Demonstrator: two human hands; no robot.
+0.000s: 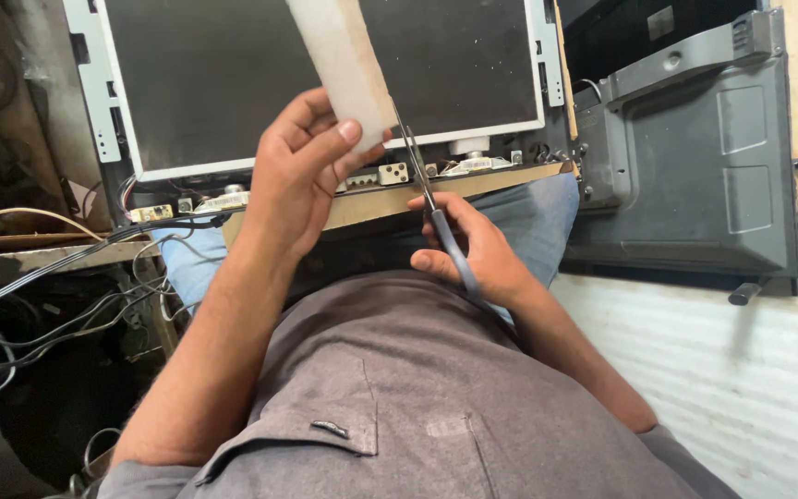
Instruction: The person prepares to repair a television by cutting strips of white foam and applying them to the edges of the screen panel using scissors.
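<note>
My left hand [299, 176] grips the lower end of a long white strip [342, 65] that runs up and out of the top of the frame. My right hand [471, 248] holds grey-handled scissors [429, 199]; their blades point up to the strip's lower right edge, beside my left thumb. Behind both hands lies an opened flat screen panel [233, 83] with a dark sheet in a white metal frame. It rests on a wooden board [501, 180] across my lap.
A dark plastic screen back cover [695, 157] lies at the right. A tangle of wires [39, 296] hangs at the left. A white ribbed sheet [741, 370] lies at the lower right. Small circuit boards [390, 174] sit along the panel's near edge.
</note>
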